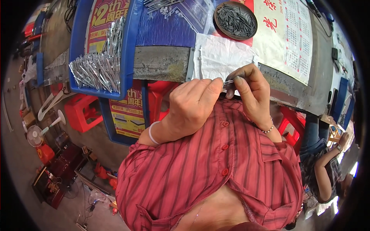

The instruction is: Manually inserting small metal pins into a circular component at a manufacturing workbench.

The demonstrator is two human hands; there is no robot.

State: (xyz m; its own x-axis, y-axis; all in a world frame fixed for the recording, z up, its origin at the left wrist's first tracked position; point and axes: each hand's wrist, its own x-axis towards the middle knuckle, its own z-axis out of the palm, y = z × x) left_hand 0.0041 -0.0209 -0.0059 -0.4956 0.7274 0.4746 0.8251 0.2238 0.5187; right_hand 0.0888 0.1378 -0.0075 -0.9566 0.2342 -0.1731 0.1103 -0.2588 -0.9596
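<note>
A thin metal piece (pixel 228 82) lies between the two hands, just in front of the striped shirt (pixel 208 154) and near the table (pixel 162 63) edge. The left hand (pixel 195 101) is curled, its thumb pressed against the forefinger on the piece's left end. The right hand (pixel 249 90) pinches the other end between thumb and forefinger. Much of the piece is hidden by the fingers.

Just beyond the hands, a white cloth (pixel 225 54) lies over the table's edge, with a slim silver rod (pixel 200 57) along its left side. Past it stands a round brown bowl (pixel 231 37) of dark pins (pixel 236 19). To the left, a blue tray (pixel 129 46) holds a heap of silver strips (pixel 96 71).

The tray's liner (pixel 102 17) bears large yellow and white characters on magenta; a second tray (pixel 107 123) below has a similarly printed sheet (pixel 127 117). Right of the bowl, a cream calendar (pixel 287 42) shows bold red characters and columns of small figures.
</note>
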